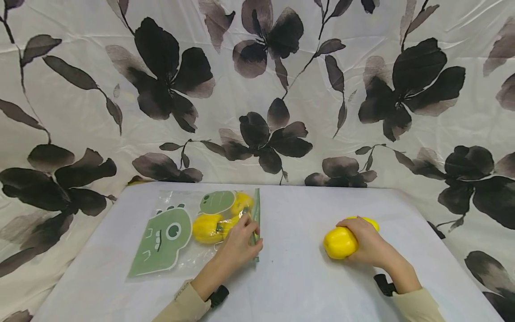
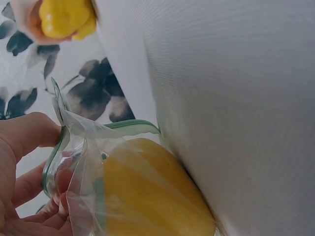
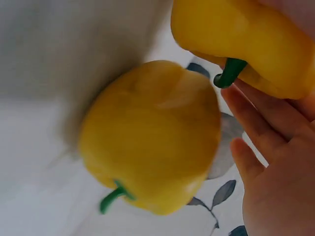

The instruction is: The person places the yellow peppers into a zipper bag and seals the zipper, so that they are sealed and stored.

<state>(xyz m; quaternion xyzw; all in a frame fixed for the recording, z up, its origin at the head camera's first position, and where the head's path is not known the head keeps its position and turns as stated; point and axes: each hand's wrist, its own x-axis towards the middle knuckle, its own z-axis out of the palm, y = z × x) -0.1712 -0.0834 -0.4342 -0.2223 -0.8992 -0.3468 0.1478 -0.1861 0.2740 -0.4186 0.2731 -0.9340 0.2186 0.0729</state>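
A broad stretch of white tabletop (image 1: 295, 273) is lying between the clear bag (image 1: 165, 241) on your left and the yellow pepper (image 1: 339, 243) on your right. The tabletop's back edge is running along the floral fabric (image 1: 330, 103), which is closing off the far side; more tabletop is extending right toward the side edge. Your left hand (image 1: 239, 239) is pinching the bag near its green edge strip (image 1: 258, 201), thumb and fingers nearly together with plastic between them. Your right hand (image 1: 372, 245) is curling around the pepper, fingers spread to its width. A second pepper (image 3: 152, 137) is sitting on the table just beyond that hand, partly hidden by it from above. Counting, you are having two peppers at the right, and at least two yellow pieces (image 1: 207, 229) are showing inside the bag; your left fingers are covering too much to tell more. Two black wrist devices (image 1: 219, 296) are sitting by your two sleeves (image 1: 418, 306).
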